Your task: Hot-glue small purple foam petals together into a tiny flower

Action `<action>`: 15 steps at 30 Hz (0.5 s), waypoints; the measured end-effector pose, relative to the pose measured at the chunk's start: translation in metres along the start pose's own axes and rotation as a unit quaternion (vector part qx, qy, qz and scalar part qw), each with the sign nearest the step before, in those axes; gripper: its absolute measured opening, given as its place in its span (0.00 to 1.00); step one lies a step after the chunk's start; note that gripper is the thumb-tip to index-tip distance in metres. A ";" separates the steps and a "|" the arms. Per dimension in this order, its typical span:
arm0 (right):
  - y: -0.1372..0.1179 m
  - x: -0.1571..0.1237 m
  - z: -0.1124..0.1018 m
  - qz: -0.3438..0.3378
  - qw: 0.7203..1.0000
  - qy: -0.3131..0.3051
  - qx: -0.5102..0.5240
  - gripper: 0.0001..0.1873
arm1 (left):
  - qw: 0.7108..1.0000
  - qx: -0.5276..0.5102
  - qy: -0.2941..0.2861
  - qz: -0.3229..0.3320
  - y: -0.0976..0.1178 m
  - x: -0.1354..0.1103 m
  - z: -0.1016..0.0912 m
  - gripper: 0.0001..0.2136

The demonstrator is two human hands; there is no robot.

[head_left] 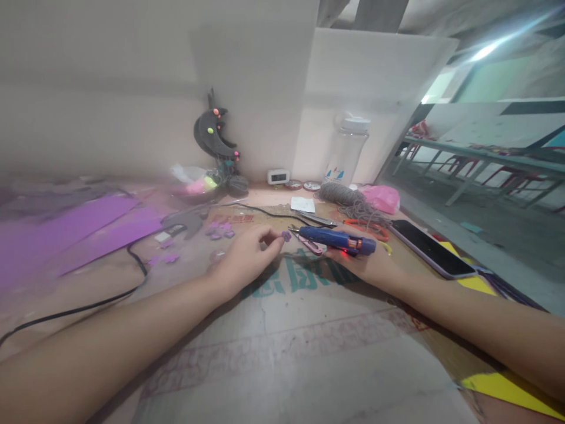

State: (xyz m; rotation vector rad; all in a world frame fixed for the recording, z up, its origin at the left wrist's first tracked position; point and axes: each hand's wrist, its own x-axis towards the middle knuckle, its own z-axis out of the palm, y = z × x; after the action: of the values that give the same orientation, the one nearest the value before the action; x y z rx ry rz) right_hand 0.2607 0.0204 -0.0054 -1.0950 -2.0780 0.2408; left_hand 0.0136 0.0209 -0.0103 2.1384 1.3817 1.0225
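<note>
My left hand (244,257) pinches a small purple foam flower (286,235) between its fingertips, just above the cardboard-covered table (282,330). My right hand (364,262) grips a blue hot glue gun (338,239) with a red light on its handle. The gun's nozzle points left and nearly touches the flower. A black cord (265,211) runs from the gun back across the table.
Purple foam sheets (83,227) and several cut purple flowers (220,229) lie at left. A phone (430,248), yellow sheets (507,388), scissors with orange handles (368,227), grey yarn (348,197), a pink bag, a water bottle (346,150), a small clock and a black moon-shaped ornament (214,132) stand behind.
</note>
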 end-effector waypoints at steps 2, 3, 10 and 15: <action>0.003 0.000 0.001 -0.003 1.000 -0.009 0.006 0.11 | 1.000 -0.001 -0.001 -0.001 0.000 0.000 0.000 0.12; 0.004 0.000 0.001 -0.001 1.000 -0.010 0.007 0.11 | 1.000 -0.002 -0.001 -0.001 0.000 0.000 0.000 0.12; 0.004 0.000 0.001 0.009 1.000 -0.012 0.004 0.11 | 1.000 0.000 -0.001 0.000 -0.001 0.001 0.000 0.13; -0.001 0.001 0.000 0.012 1.000 -0.013 -0.003 0.10 | 1.000 -0.002 -0.004 -0.002 -0.002 0.001 0.000 0.12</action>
State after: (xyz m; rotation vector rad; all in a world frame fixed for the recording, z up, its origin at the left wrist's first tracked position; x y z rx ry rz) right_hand 0.2599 0.0202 -0.0040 -1.1272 -2.0899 0.2617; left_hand 0.0131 0.0226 -0.0110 2.1343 1.3773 1.0136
